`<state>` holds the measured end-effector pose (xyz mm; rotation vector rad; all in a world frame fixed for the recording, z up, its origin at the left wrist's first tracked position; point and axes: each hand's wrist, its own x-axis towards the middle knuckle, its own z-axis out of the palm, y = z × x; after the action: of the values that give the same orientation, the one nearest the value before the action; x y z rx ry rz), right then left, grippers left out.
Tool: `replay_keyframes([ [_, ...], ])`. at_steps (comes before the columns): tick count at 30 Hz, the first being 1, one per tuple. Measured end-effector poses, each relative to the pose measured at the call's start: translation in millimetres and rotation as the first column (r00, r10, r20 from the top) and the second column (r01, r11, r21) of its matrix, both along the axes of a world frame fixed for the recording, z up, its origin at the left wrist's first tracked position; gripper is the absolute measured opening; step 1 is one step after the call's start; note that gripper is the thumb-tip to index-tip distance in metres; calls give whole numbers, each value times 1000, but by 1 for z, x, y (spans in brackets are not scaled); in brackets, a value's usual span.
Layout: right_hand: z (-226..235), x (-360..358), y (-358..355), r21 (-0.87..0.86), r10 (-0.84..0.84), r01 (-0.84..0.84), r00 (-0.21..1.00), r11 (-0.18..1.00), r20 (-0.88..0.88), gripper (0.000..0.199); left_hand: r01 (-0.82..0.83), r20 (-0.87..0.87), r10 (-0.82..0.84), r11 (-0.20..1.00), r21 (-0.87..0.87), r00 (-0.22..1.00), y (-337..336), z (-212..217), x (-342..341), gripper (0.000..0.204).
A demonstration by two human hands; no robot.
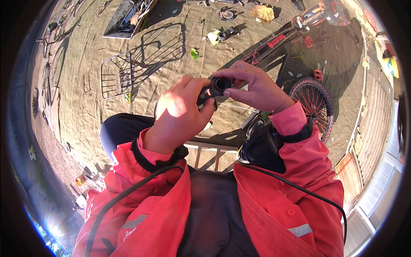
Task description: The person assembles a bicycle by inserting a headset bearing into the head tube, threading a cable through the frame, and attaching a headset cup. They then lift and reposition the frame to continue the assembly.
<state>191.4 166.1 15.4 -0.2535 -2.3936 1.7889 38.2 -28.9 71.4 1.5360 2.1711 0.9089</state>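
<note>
Both my hands hold a black bicycle stem [209, 92] with a round opening at its far right end and a small red mark on its side. My left hand [175, 107] grips its near left part, thumb on one side and fingers over the other. The fingers and thumb of my right hand [252, 85] pinch the rim around the opening. Part of the stem is hidden under my left fingers. Beyond my hands, a red and black bicycle frame [276, 40] lies on the brown ground cloth [171, 68].
A wheel with a red-edged tyre [319, 103] lies to the right, near a red pedal [317, 75]. At left stands a black wire basket [116, 75]. An open box of tools [128, 17] sits farther back, and another black part [227, 33] lies beside leaves.
</note>
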Motion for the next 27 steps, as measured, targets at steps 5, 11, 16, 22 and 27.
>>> replay_keyframes([
  [5, 1, 0, 0, -5, -5, 5, 1000, 1000, 8, 49, 34, 50, -31, 998, -59, 998, 4, 4, -8, 34],
  [11, -1, 0, 0, -25, 2, -2, 1000, 1000, -2, 50, 46, 80, -39, 995, -88, 996, 5, 7, -11, 33],
  [16, -4, 0, 1, -66, 12, -13, 1000, 998, -13, 51, 74, 78, -68, 994, -86, 995, 7, 6, -15, 34],
  [22, -6, 1, 1, -99, 17, -19, 1000, 995, -19, 52, 75, 98, -66, 993, -94, 993, 6, 4, -17, 37],
  [27, -3, 1, 1, -52, 23, -24, 1000, 998, -15, 53, 11, 141, 0, 996, -83, 990, 6, 0, -9, 39],
])
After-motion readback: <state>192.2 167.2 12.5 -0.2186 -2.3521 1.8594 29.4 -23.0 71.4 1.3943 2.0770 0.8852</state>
